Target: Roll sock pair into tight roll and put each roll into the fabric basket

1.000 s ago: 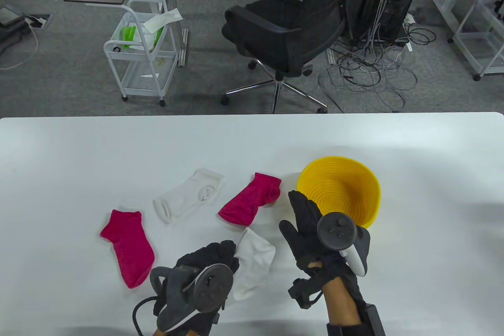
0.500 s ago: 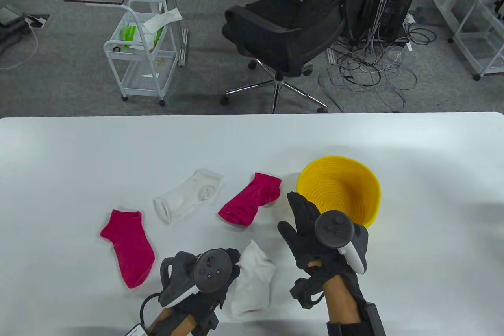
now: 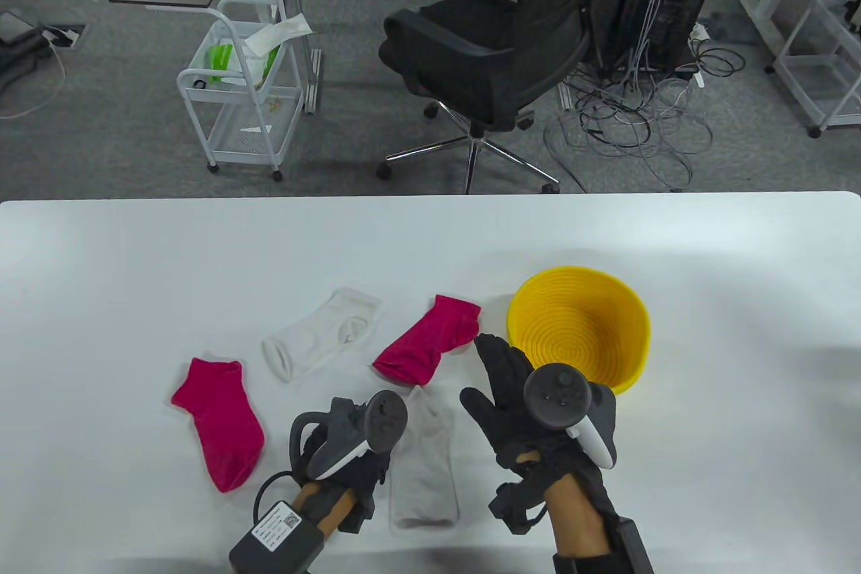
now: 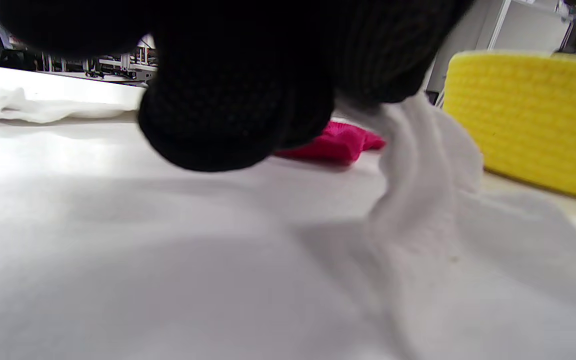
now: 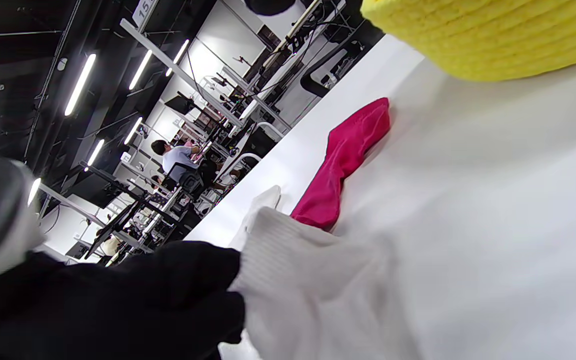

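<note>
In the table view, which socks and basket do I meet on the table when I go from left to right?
Left pink sock → far white sock → near white sock, pinched by the left hand → right pink sock → yellow basket.

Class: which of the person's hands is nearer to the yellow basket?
Right. The right hand hovers just beside the yellow basket; the left hand is farther away, holding the near white sock.
</note>
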Demonstrator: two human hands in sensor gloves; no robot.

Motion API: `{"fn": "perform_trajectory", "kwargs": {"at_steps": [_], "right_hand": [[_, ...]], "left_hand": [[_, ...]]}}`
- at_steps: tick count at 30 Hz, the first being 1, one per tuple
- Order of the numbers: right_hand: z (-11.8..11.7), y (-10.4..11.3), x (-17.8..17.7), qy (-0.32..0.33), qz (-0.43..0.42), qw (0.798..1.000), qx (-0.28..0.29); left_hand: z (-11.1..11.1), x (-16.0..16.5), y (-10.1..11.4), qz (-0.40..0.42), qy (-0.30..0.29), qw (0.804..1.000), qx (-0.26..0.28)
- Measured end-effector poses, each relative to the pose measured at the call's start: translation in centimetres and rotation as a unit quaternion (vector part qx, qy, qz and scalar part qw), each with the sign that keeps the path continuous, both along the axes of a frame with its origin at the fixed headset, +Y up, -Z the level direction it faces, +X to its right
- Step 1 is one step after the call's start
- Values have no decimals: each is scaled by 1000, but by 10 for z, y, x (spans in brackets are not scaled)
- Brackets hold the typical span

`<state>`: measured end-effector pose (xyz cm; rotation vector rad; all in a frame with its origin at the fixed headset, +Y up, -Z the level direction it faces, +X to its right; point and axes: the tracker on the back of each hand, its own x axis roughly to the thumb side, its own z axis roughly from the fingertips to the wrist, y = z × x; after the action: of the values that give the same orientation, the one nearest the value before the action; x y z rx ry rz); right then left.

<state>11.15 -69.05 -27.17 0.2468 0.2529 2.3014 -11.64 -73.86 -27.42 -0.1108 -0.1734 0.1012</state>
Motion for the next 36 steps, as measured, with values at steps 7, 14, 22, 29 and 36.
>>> {"fn": "perform_trajectory", "kwargs": {"at_steps": [7, 14, 22, 29, 36], "right_hand": [[0, 0, -3, 10, -1, 1000, -1], [0, 0, -3, 13, -2, 1000, 2], [1, -3, -4, 12, -1, 1000, -1], [2, -5, -11, 24, 8, 1000, -10], [-2, -12, -18, 27, 20, 999, -35]], "left_hand": [[-9, 6, -10, -26, 19, 999, 5], [-22, -17, 5, 3, 77, 997, 21], [-59, -53, 28, 125, 138, 982, -28], [-109, -81, 33, 139, 180, 973, -31], [-163, -95, 17, 145, 207, 965, -71]]}}
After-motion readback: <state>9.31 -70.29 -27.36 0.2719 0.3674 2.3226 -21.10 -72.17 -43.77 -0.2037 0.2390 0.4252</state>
